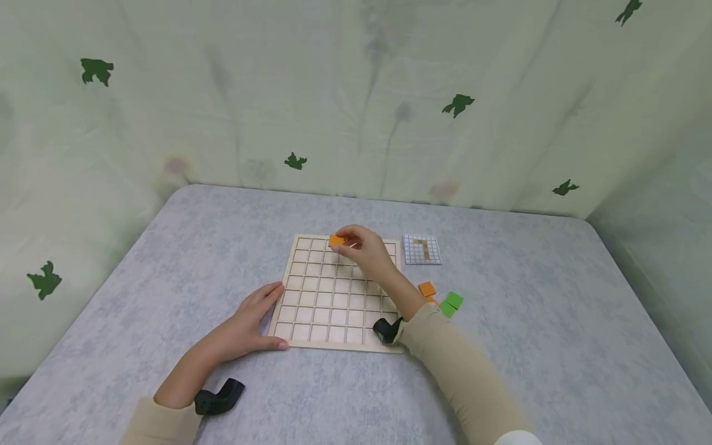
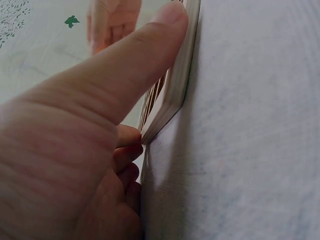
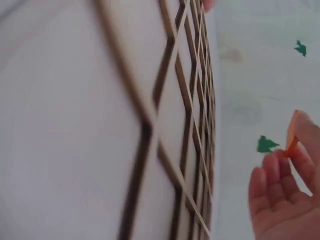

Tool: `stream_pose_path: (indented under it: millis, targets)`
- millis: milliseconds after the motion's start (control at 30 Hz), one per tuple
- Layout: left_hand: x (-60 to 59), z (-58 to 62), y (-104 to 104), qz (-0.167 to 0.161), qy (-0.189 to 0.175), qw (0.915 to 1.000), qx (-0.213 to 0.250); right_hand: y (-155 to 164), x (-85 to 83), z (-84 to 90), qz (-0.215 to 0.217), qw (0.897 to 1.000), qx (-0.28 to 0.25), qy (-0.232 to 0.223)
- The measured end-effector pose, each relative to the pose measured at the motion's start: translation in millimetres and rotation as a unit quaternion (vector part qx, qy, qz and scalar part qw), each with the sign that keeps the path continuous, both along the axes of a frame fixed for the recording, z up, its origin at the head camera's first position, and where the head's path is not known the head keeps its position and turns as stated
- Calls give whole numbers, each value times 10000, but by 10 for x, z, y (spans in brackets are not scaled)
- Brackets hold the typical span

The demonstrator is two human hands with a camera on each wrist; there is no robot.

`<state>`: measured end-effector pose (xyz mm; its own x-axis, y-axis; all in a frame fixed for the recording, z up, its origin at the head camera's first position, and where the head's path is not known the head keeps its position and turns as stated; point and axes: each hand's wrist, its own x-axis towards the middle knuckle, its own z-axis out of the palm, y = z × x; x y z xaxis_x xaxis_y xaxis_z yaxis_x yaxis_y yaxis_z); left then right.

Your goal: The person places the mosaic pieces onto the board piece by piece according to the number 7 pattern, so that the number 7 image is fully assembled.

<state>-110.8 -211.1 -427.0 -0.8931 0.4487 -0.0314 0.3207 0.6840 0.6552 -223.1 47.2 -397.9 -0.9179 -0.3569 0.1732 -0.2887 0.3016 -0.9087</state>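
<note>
A pale wooden grid board (image 1: 322, 299) with rows of square cells lies on the table. Over its far rows, my right hand (image 1: 367, 250) pinches a small orange square tile (image 1: 336, 240) between thumb and fingers. The right wrist view shows the tile (image 3: 292, 146) edge-on at those fingertips, with the grid (image 3: 192, 110) stretching alongside. At the board's near left corner rests my left hand (image 1: 245, 327), its thumb on the front edge and its fingers along the left side. In the left wrist view, the straight thumb (image 2: 145, 55) lies against the board's rim (image 2: 172, 90).
Right of the board lie loose orange tiles (image 1: 426, 288) and green tiles (image 1: 454, 300), partly behind my right forearm. A small pattern card (image 1: 422, 250) with a printed grid sits beside the far right corner. Behind the table (image 1: 534, 296) hangs a pale curtain (image 1: 334, 93) with green leaf shapes.
</note>
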Motion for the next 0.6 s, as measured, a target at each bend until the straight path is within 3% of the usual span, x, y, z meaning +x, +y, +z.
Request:
stream_pose_path:
  millis: [267,600]
  targets:
    - [-10,-3,5,-4,-8,10000,-13,-152,-85,-187,68,9937,1117,-64]
    - [-9,-17,-4,-5,-11,10000,11,-181,-79,-233,62,9867,1615,-196]
